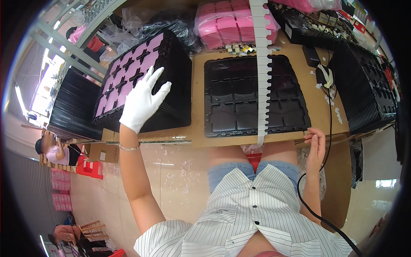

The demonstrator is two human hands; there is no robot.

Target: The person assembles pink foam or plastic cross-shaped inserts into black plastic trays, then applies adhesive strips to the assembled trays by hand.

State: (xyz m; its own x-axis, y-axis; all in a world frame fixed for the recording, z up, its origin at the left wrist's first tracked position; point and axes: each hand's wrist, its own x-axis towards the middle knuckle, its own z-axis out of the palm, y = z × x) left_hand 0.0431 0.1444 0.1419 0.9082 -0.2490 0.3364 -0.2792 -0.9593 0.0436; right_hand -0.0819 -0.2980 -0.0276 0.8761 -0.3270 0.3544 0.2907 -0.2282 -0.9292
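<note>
We seem to be reaching, left grip (144,103) wide over the stack (177,85), right grip (315,144) by the tray (233,116), its hold unclear; the next move likely needs a light grasp.

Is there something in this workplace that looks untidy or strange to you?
Yes. Small pale scraps are scattered over the floor, and white bits litter the right part of the brown work surface, which looks untidy. Also, the left hand wears a white glove while the right hand is bare, an odd mismatch.
</note>
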